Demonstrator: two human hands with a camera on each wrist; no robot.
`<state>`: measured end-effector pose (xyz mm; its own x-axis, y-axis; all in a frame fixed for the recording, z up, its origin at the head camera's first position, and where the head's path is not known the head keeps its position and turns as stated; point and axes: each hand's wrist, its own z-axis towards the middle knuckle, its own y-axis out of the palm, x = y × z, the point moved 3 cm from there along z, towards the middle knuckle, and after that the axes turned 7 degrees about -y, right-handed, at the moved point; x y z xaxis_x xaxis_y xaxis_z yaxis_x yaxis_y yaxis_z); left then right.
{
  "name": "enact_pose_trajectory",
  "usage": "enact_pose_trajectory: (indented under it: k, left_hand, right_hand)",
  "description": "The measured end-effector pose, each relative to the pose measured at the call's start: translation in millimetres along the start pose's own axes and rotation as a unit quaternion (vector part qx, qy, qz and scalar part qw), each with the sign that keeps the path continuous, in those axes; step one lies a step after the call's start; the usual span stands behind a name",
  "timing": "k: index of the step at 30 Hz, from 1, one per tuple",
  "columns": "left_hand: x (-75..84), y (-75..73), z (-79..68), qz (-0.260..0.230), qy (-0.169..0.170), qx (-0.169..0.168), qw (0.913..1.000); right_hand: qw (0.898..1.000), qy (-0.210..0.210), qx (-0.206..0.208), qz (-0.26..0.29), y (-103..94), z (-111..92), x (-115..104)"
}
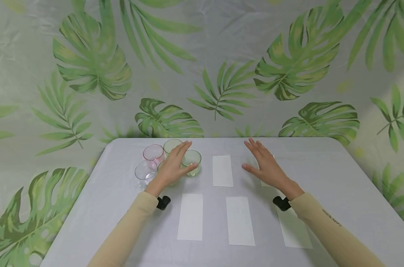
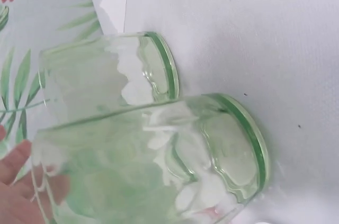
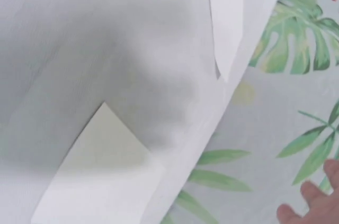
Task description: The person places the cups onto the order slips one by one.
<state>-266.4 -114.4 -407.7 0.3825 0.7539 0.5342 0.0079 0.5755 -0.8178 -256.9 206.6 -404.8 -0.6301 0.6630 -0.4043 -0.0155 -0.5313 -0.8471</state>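
My left hand (image 1: 172, 166) hovers over a cluster of drinking glasses at the table's left, its fingers straight and thumb spread. Around it stand a green glass (image 1: 192, 170) on its right, another green glass (image 1: 170, 145) at the back, a pink glass (image 1: 152, 152) and a clear glass (image 1: 144, 171). One more glass is mostly hidden beneath the hand. In the left wrist view, my fingertips show at the rim of the nearer green glass (image 2: 106, 176). My right hand (image 1: 268, 168) is held above a white card, partly covering it, with fingers extended and nothing in it.
White paper cards lie in two rows: one card (image 1: 223, 171) at the back middle, and a left card (image 1: 190, 218), a middle card (image 1: 240, 221) and a right card (image 1: 295, 231) in front. A leaf-patterned cloth (image 1: 222, 48) hangs behind the table (image 1: 322, 163).
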Motion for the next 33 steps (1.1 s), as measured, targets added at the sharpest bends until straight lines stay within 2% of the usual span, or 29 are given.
enact_pose_trajectory:
  k: [3,7,14,20,33]
  left_hand:
    - [-4.2,-0.8,1.1,-0.036,0.002,-0.019,0.9992]
    - [-7.5,-1.8,2.9,-0.057,0.006,-0.036,0.9977]
    - [-12.7,-1.4,6.9,-0.078,0.011,-0.052,0.9956]
    - [-18.2,-0.6,12.1,-0.074,-0.001,-0.063,0.9953]
    - [-17.1,-0.4,19.9,-0.034,0.009,-0.098,0.9945]
  right_hand:
    - [0.998,-0.015,-0.018,0.060,4.0,3.5,-0.1]
    - [0.991,-0.016,-0.044,0.123,11.6,5.8,-0.9]
    - [0.979,-0.001,-0.077,0.191,26.3,8.4,-2.4]
    - [0.971,0.028,-0.097,0.215,37.5,11.5,1.8]
    - [0.970,0.051,-0.128,0.201,56.5,17.2,17.0]
